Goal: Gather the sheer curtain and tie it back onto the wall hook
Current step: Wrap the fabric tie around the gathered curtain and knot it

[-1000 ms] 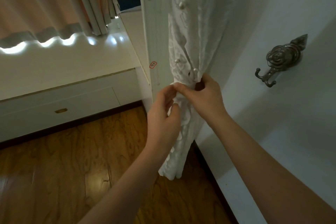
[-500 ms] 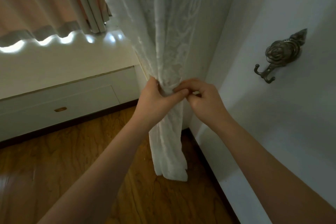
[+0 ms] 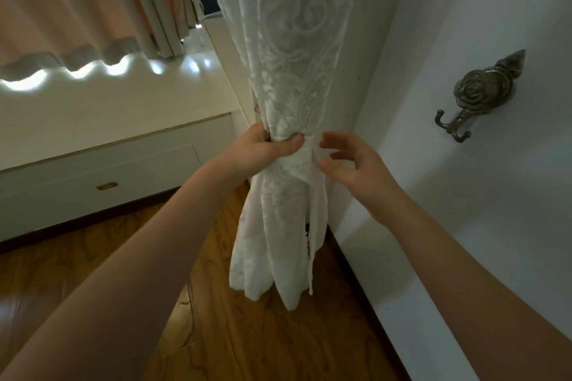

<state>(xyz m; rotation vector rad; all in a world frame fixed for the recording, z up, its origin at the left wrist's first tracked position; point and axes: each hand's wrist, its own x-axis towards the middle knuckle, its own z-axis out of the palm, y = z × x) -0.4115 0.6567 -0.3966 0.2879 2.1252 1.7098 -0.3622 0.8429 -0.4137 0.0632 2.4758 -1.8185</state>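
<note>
Head view, looking down along both forearms. Sheer curtain (image 3: 291, 77) gathered into one narrow bundle, hanging in the corner beside the white wall (image 3: 464, 226), lower end flaring out again above the wooden floor (image 3: 247, 346). Left hand (image 3: 263, 151) wrapped around the bundle at its narrowest place, fingers behind, thumb pressed across the front: clenched on the cloth, probably to keep the folds from spreading while the tie is arranged. A white band (image 3: 305, 150) apparently passing round the bundle just at the thumb, with one thin strip hanging down the right side almost to the hem; hard to tell whether a tie-back or only a fold of the same fabric. Right hand (image 3: 356, 167) just beside the bundle on the wall side, fingers spread and lightly bent, holding nothing; fingertips near the band, perhaps touching it, not possible to say surely. Placed there, likely, to take the band or its loop next.

Wall hook (image 3: 483, 96), dark metal with a rose shape, fixed on the wall to the right, well apart from the bundle and a little higher, nothing hung on it. So gathering seems finished, tying onto the hook not yet done.

Farther left, a white low cabinet (image 3: 93, 170) with a drawer, and peach curtains (image 3: 62, 3) above it.
</note>
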